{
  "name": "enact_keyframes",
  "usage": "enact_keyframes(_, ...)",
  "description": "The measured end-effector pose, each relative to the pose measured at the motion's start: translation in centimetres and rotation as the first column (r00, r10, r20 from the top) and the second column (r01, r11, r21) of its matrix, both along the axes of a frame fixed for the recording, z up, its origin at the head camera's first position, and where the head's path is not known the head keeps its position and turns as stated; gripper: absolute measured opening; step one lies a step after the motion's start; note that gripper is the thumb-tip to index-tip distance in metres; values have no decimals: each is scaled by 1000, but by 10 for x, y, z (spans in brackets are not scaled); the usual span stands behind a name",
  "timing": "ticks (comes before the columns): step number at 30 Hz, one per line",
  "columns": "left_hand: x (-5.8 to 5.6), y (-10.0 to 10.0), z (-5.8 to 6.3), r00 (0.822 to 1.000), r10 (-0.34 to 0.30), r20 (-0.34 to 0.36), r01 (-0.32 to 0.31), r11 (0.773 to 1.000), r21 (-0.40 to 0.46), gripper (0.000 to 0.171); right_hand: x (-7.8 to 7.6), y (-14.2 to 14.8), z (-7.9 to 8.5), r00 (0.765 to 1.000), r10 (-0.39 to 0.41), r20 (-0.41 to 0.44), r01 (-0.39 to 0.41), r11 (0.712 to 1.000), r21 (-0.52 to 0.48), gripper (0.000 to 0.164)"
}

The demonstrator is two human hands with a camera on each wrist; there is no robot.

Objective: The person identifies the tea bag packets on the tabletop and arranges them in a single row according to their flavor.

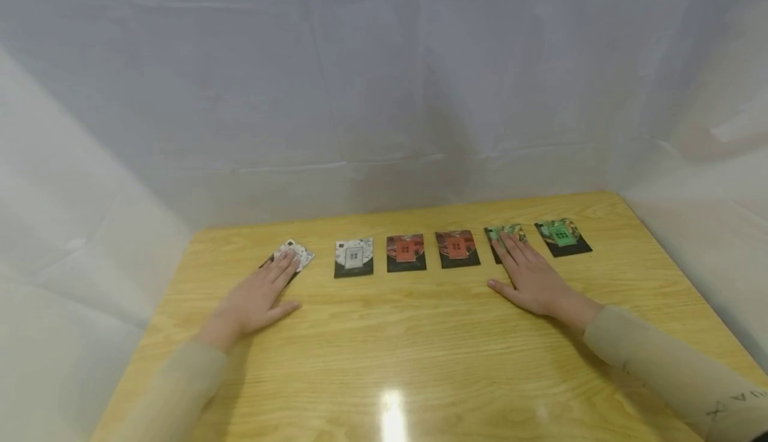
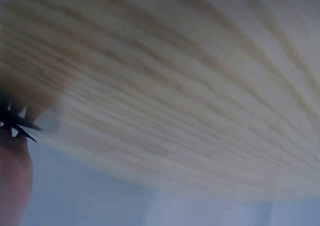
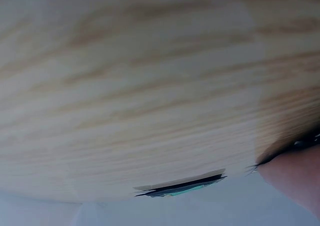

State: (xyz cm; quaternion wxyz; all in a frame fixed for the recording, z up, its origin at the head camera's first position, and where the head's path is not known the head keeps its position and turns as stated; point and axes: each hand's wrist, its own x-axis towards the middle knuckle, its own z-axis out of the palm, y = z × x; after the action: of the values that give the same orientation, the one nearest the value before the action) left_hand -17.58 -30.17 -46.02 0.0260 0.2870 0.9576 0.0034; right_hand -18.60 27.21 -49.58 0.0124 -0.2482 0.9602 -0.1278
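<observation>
My left hand lies flat with straight fingers on a tilted white-and-black flat packet at the left end of a row. On the right, my right hand rests its extended fingers over a green-and-black packet, hiding much of it. Beside that, at the row's right end, is another green-and-black packet, slightly turned. In the left wrist view only part of the hand shows at the edge. The right wrist view catches part of the hand and a thin dark-and-green packet edge.
Between the hands lie a white-and-black packet and two red-and-black packets, one on the left and one on the right. All are on a glossy wooden table. Pale cloth hangs behind and at both sides.
</observation>
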Motion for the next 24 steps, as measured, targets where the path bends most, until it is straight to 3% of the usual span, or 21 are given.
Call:
enact_keyframes(4,2,10,-1,995,75,64,-79,995,60,89,-1,1,-1,1000,-6,27,6,1000,13,89)
enact_keyframes(11,5,33,-3,980,181,88,-188,979,81,86,-1,0,-1,999,-10,40,10,1000,13,89)
enact_keyframes(18,8,56,-2,949,301,89,-306,951,49,84,-1,-1,0,1000,-11,29,11,1000,0,88)
enact_keyframes(24,10,70,0,928,357,102,-363,931,38,86,-1,-1,0,1000,2,-7,-2,1000,-17,89)
